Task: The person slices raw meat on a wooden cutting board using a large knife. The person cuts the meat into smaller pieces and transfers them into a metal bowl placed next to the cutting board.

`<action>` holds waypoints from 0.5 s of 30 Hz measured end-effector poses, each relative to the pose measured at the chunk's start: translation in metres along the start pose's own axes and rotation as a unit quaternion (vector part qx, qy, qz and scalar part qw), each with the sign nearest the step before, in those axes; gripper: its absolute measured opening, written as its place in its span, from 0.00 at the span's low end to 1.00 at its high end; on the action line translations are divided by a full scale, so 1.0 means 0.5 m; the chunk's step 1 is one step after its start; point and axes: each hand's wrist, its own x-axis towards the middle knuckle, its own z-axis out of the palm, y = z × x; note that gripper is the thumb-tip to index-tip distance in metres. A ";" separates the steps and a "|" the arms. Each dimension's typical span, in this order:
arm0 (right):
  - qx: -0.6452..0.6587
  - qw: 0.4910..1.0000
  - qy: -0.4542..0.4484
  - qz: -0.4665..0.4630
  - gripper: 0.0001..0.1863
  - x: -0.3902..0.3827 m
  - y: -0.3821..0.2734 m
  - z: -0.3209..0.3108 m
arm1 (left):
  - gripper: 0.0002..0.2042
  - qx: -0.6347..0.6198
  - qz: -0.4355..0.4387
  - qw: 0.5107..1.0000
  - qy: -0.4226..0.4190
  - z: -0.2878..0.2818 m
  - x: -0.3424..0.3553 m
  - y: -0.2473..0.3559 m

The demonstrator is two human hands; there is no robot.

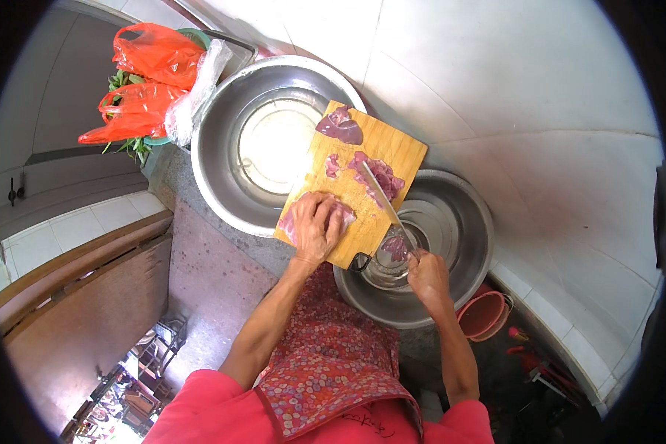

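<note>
My left hand (317, 228) lies on a piece of raw meat (345, 215) at the near left of a wooden cutting board (362, 235), fingers bent over it and hiding much of it. In my right hand (428, 278) is the handle of a knife (381, 194), its blade slanting up and left across the board. The blade's tip end rests by a heap of cut meat (389, 181). A small scrap of meat (333, 166) lies left of that heap. Toward the far end sits a smooth, dark red piece of meat (339, 126).
The board bridges a large metal basin (206, 177) on the left and a second metal basin (475, 222) on the right, which holds some meat (397, 247). Red plastic bags (155, 58) with greens stand far left. A red bucket (484, 315) is beside the tiled wall (510, 185).
</note>
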 end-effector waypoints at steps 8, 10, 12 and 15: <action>-0.030 0.999 -0.032 -0.028 0.08 -0.090 -0.037 0.025 | 0.13 0.036 0.111 0.991 -0.057 -0.009 -0.015 0.014; -0.019 0.999 -0.023 -0.031 0.08 -0.106 -0.034 0.036 | 0.14 0.022 0.111 0.992 -0.064 -0.011 -0.010 0.014; -0.012 0.999 -0.024 -0.038 0.08 -0.111 -0.027 0.043 | 0.14 0.016 0.110 0.992 -0.064 -0.010 -0.015 0.008; -0.014 0.998 -0.052 -0.017 0.08 -0.105 -0.038 0.041 | 0.12 0.001 0.100 0.993 -0.063 -0.004 -0.018 0.002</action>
